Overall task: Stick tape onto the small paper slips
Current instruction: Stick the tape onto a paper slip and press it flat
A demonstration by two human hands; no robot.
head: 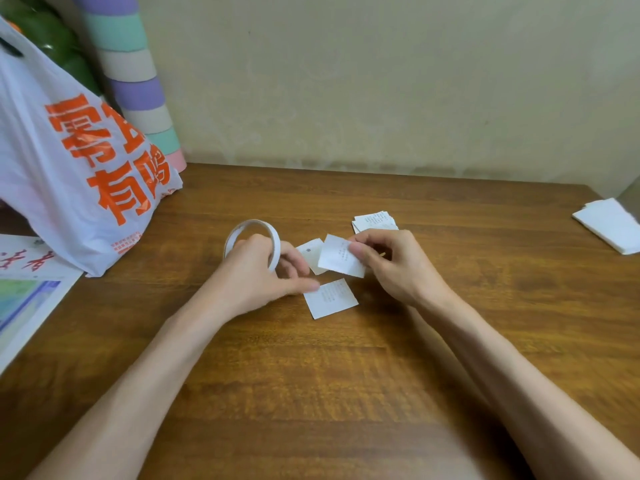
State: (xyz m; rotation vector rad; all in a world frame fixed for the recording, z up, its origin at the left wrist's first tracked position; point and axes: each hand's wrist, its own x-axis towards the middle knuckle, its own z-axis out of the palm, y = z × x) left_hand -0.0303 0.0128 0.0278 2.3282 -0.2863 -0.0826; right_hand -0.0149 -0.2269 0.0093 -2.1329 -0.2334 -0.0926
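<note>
The task looks to be in an early or middle stage, not near its end. The left hand (pixel 263 271) grips the tape roll (pixel 254 237), its fingers (pixel 301 286) curled through and round the ring, and one fingertip reaches the corner of the flat slip (pixel 330 298) that lies on the bench (pixel 346 375) just in front of both hands. The right hand (pixel 398 268) lifts the held slip (pixel 341 256) above the bench, its fingers (pixel 360 252) pinching one edge between thumb and forefinger. A third slip (pixel 310 252) shows partly behind the held one, and I cannot tell whether it lies flat or is lifted too. No loose strip of tape can be seen drawn off the roll, and the printing on the slips is too small to show whether any of them already carries tape. Just beyond the right hand sits a small pile of slips (pixel 375 221), which I judge to be waiting their turn, so most of the taping seems left to do
</note>
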